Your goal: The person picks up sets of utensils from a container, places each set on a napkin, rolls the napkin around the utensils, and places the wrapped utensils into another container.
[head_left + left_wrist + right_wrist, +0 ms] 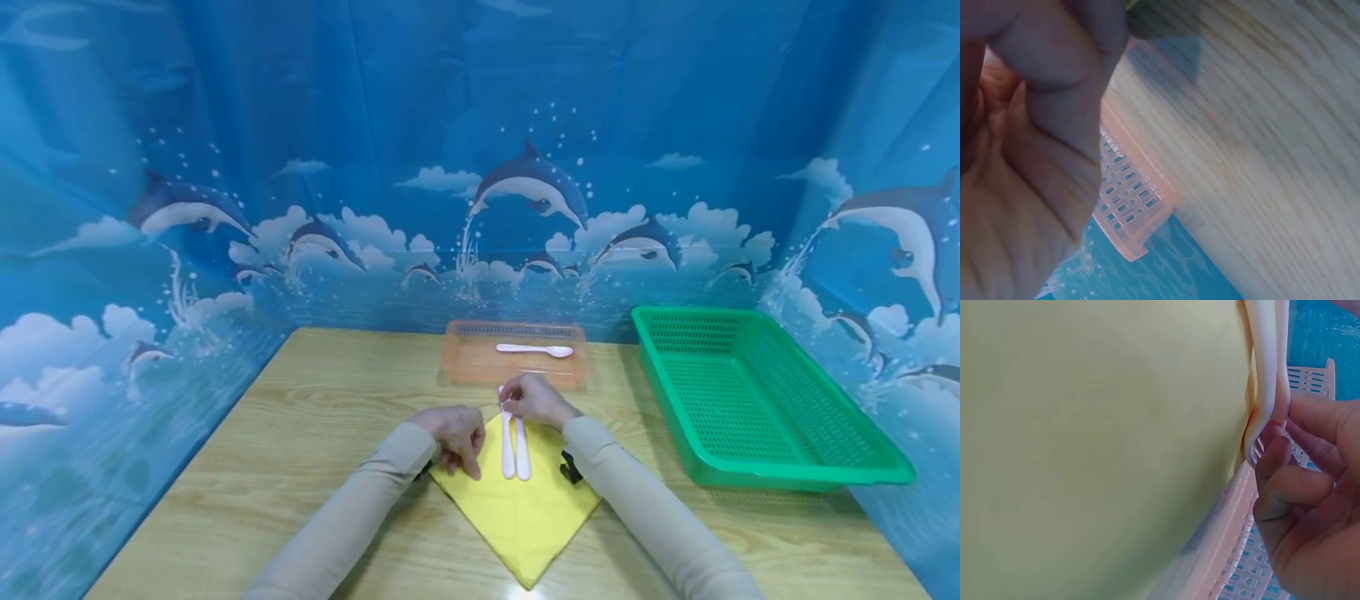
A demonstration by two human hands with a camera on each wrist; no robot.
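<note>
A yellow cloth napkin (pixel 528 517) lies on the table with one corner toward me. Two pale plastic utensils lie side by side on it: a fork (pixel 507 454) on the left and a second slim utensil (pixel 522 458), its far end hidden by my hand. With thumb and fingers, my right hand (pixel 536 398) pinches the fork's far end; curved tines show beside the fingertips in the right wrist view. My left hand (pixel 457 435) rests at the napkin's left corner, its index finger extended down onto the cloth and the other fingers loosely bent.
Behind the napkin stands a translucent orange tray (pixel 468 362) holding a white spoon (pixel 536 349). A large green plastic basket (pixel 750 408) is at the right of the wooden table (pixel 300 417). A blue dolphin-print curtain (pixel 420 108) surrounds the table.
</note>
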